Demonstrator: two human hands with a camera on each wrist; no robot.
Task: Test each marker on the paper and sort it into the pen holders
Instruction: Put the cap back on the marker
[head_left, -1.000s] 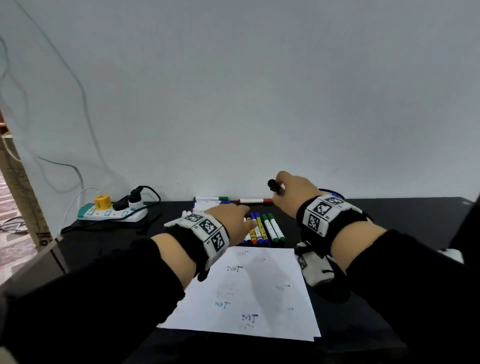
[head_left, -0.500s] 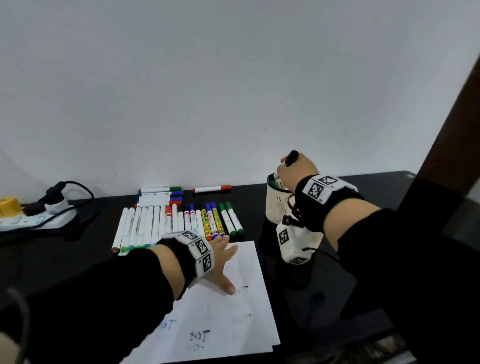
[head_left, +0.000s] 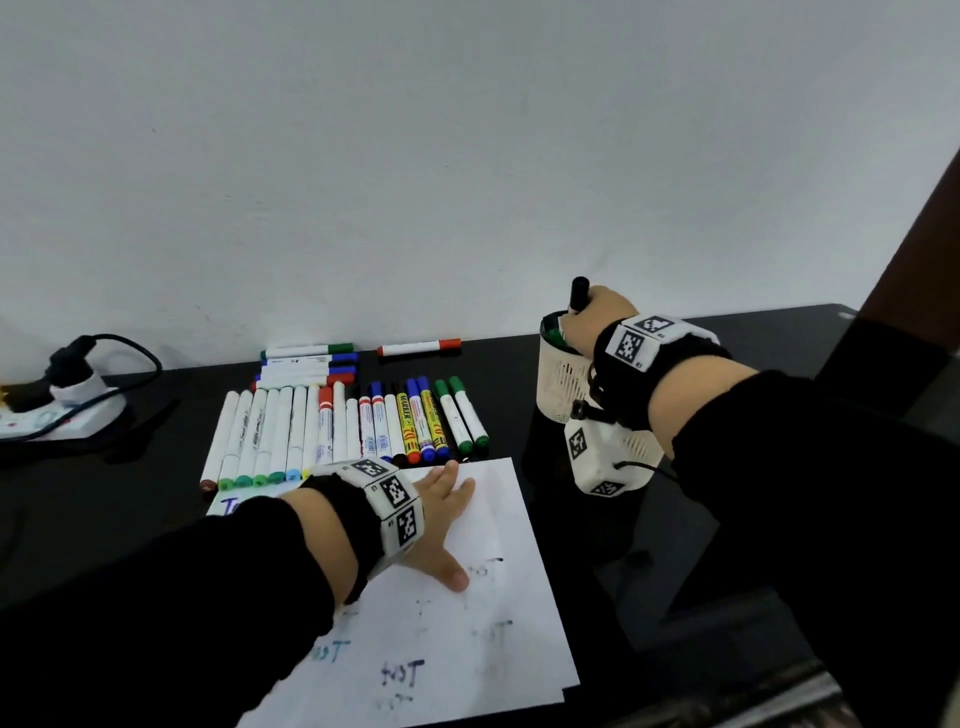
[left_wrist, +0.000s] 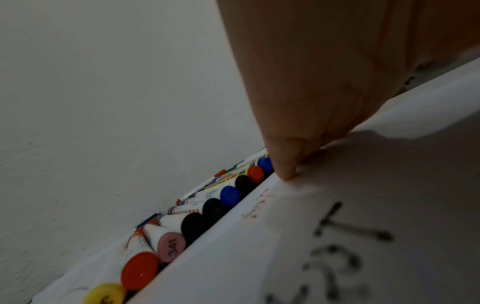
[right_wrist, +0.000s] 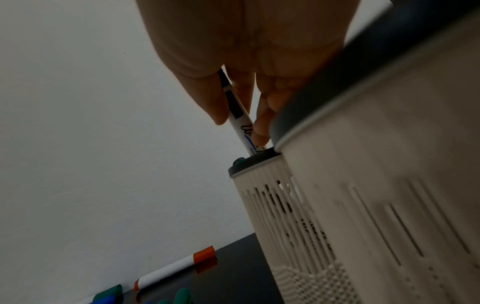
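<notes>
The black-capped marker (head_left: 577, 294) stands nearly upright in our right hand (head_left: 597, 317), fingers pinching its barrel, lower end already inside the white pen holder (head_left: 563, 382) toward the bench's far right. Our left hand (head_left: 441, 512) lies flat, fingers spread, pressing the paper (head_left: 509, 613).

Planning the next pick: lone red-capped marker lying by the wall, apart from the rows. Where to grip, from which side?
Grip the red-capped marker mid-barrel, on the white section, coming from above with fingers across its width. It lies flat, parallel to the wall and close to it, so a rear approach looks cramped; its front side faces bare table.
</notes>
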